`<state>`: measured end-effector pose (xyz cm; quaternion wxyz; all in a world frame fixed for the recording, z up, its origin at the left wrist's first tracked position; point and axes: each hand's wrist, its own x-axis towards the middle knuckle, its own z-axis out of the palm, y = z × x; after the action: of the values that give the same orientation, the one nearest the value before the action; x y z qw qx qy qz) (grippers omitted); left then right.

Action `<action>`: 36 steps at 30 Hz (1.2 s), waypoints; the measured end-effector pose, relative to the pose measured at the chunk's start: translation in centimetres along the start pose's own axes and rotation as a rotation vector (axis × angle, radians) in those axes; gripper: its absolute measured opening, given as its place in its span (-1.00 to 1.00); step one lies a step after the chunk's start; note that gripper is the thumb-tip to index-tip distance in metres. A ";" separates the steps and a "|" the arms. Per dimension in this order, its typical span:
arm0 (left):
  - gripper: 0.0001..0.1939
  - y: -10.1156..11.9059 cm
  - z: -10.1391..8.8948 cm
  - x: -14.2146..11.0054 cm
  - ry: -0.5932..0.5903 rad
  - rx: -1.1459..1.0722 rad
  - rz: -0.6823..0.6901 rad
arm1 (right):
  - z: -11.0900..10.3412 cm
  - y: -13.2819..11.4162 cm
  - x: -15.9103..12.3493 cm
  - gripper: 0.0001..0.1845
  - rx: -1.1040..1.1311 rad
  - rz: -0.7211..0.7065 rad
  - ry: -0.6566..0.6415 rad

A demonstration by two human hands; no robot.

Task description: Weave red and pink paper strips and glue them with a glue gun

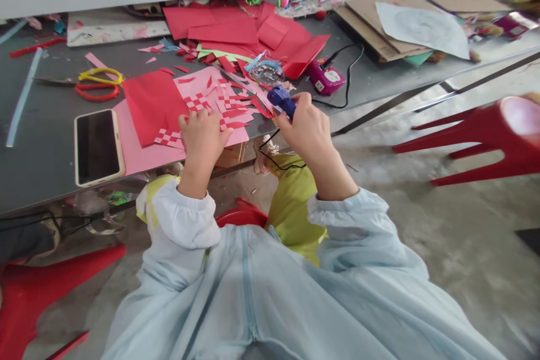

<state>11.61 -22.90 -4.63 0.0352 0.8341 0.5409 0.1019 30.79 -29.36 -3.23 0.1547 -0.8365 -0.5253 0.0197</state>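
In the head view my right hand (pixel 310 126) is wrapped round a blue glue gun (pixel 282 100), whose nozzle end is hard to make out. A black cord hangs below that hand. My left hand (pixel 203 138) rests with bent fingers on red-and-pink woven paper (pixel 169 139), its thumb held apart. Under it lie a red paper sheet (pixel 152 104) and a larger pink sheet (pixel 131 149). Between the hands are cut red and pink strips (pixel 236 102), some woven into a checker pattern. My left fingertips are partly hidden.
A phone (pixel 98 147) and yellow-and-red scissors (pixel 98 83) lie at the left. Red sheets (pixel 223 31) are piled at the back. A purple device (pixel 325 77) with a black cord and cardboard pieces (pixel 379 34) are at the right. Red stools (pixel 476 132) stand on the floor.
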 end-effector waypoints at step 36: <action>-0.73 -2.8 -0.5 0.6 0.273 -0.496 -0.245 | -1.6 1.2 -1.0 -0.89 0.547 -0.075 0.068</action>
<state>9.20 -21.21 -4.59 0.1766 0.7072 0.5959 0.3369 31.69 -31.14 -2.18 0.3932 -0.7439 -0.5253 0.1269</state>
